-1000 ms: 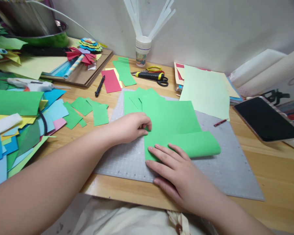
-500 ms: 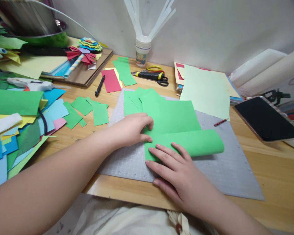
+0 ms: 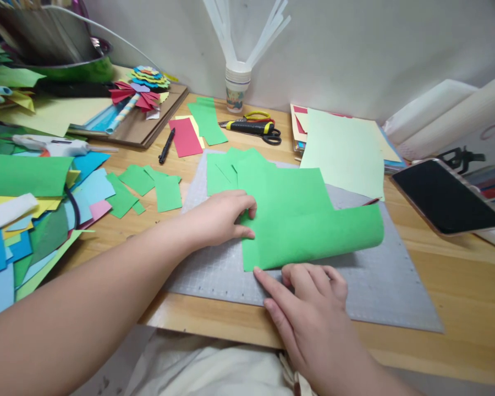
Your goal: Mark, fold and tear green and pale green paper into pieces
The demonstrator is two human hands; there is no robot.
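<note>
Left hand, 9 o'clock of the green sheet: index bent, thumb below, gap between the tips, both at the sheet's left edge; can't tell if they pinch it. Right hand, 6 o'clock: index straight, tip at the near-left corner; thumb apart, other fingers curled in, no grip visible. Green sheet on the mat between the hands, near side in a loose curl towards 4 o'clock, not flat.

Risk, my guess: a crooked crease if the fingertip slips off the corner, or if the springy curl swings the sheet. Loose green pieces at 11 o'clock, seemingly part under it, could let it skid.

Counts: one green sheet, one grey mat. Green scraps, 9 to 10 o'clock: four or five, overlapping. One black pen, one red card, 10 o'clock. One pair of scissors, 12 o'clock. Paper cups, 11 o'clock: nested, number unclear. One phone, 3 o'clock. One glue gun, 10 o'clock, farther out.
</note>
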